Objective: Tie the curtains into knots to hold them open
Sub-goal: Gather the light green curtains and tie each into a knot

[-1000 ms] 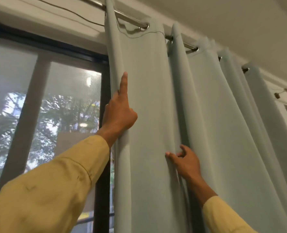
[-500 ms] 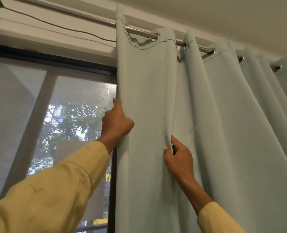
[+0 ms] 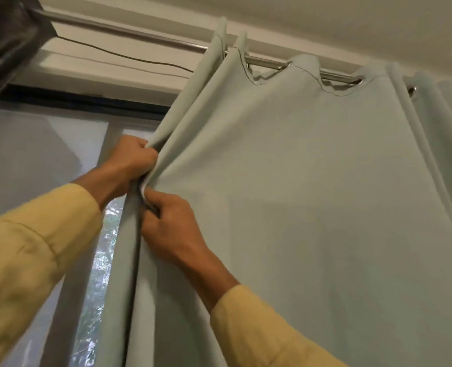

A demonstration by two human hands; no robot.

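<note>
Curtain [image 3: 312, 207]: pale grey-green eyelet panel, hung from the metal rod [image 3: 140, 33]; leading edge gathered into folds at the window [image 3: 47, 168].
Left hand [image 3: 128, 165]: fingers curled tight, clamped on the gathered edge folds.
Right hand [image 3: 174, 223]: directly below the left, touching it; fingers curled, pinching the same folds.
Sleeves [image 3: 29, 255]: yellow, both arms.

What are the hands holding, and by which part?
Both grip the curtain by its gathered left edge. The left hand bunches the folds, and the right hand pinches the edge just below it.
</note>
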